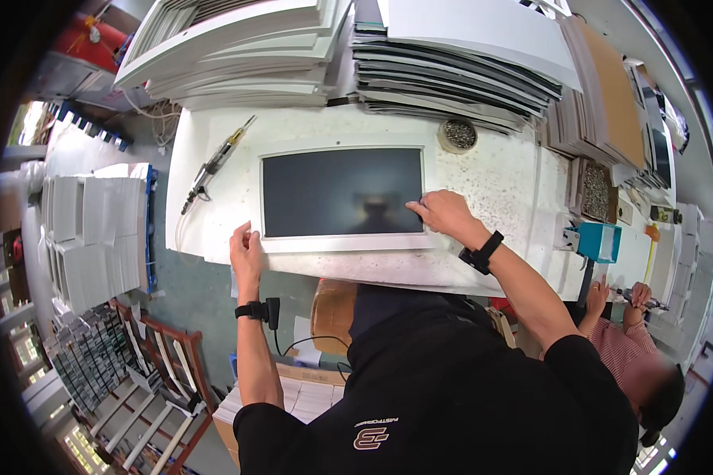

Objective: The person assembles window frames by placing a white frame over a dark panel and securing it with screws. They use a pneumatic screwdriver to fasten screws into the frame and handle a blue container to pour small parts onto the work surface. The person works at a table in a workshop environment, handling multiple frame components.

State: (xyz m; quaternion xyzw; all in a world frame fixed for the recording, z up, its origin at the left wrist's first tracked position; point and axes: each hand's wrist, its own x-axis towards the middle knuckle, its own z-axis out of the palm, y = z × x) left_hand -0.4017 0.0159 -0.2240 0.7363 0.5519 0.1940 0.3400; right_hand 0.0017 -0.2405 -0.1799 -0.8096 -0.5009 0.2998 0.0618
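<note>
A dark glossy screen panel in a white frame lies flat on the white worktable in front of me. My left hand is at the frame's lower left corner, fingers curled against its edge. On the right side, my right hand grips the frame's edge, with thumb and forefinger over the border of the dark panel. The undersides of both grips are hidden. An electric screwdriver rests on the table to the left, its tip pointing away from me.
A round tub of screws stands behind the panel's right corner. Stacked white frames and dark sheets line the table's back. At right are a screw box, a teal holder and a co-worker's hands with a tool.
</note>
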